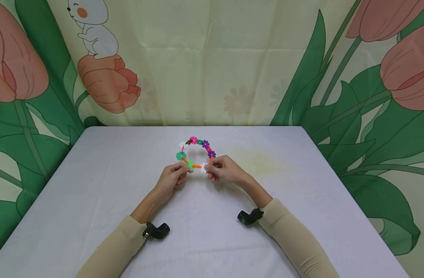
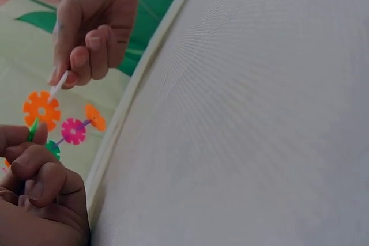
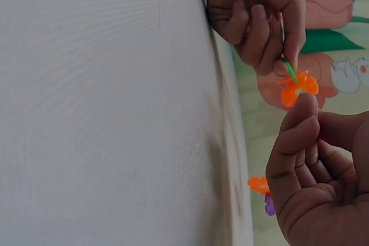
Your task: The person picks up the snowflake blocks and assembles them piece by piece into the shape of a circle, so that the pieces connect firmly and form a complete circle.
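Observation:
A ring of interlocking plastic snowflake discs (image 1: 206, 143) is held up over the table between two hands, in pink, purple, green, white and orange. On its near side the left hand (image 1: 171, 177) pinches a light green disc (image 1: 190, 166) between thumb and fingers. The right hand (image 1: 226, 170) grips a white disc (image 1: 203, 168) by its edge. Between these two, an orange disc (image 2: 41, 110) links the green and the white one, as the left wrist view shows. From the right wrist, the orange disc (image 3: 298, 90) appears joined to the green disc (image 3: 290, 71), partly behind the right fingertips.
A white cloth-covered table (image 1: 198, 231) spreads beneath both forearms. Behind it hangs a curtain (image 1: 212, 77) printed with tulips and a white animal. Each beige-sleeved wrist wears a black camera mount (image 1: 156, 231).

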A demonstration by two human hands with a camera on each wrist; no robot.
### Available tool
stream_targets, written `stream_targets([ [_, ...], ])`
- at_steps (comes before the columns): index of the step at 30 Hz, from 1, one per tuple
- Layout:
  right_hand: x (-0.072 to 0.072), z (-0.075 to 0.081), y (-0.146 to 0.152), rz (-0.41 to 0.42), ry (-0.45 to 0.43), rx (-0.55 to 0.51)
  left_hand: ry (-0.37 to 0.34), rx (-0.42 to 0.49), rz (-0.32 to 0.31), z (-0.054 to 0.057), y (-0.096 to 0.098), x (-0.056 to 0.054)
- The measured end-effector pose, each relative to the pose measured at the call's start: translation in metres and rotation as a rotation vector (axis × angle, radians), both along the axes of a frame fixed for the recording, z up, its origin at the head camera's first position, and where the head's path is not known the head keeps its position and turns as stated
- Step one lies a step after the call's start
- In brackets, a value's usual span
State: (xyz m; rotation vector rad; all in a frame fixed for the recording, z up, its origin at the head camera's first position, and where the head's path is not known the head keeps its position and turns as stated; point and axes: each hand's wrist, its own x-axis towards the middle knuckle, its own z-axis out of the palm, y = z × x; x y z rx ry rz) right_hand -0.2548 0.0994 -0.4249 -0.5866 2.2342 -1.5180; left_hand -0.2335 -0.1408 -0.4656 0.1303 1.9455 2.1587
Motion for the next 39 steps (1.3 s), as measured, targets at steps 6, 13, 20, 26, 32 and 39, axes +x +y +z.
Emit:
stream_targets([
  [6,0.001,0.0,-0.002,0.016,0.02,0.017,-0.019,-0.008,0.014,0.001,0.0,0.001],
  [13,0.002,-0.001,-0.005,-0.043,0.018,0.005,-0.026,-0.016,0.032,0.002,0.002,0.001],
  [20,0.005,-0.001,-0.012,-0.091,0.045,-0.043,-0.052,-0.035,0.01,0.002,0.002,0.002],
  [26,0.011,0.0,-0.02,-0.112,0.082,-0.047,-0.067,-0.035,-0.042,0.004,0.006,0.005],
  [32,0.015,0.0,-0.024,-0.117,0.164,-0.009,-0.057,-0.008,-0.015,0.006,0.009,0.007],
  [39,0.014,0.0,-0.022,-0.105,0.209,0.04,-0.054,0.026,0.004,0.006,0.009,0.007],
])
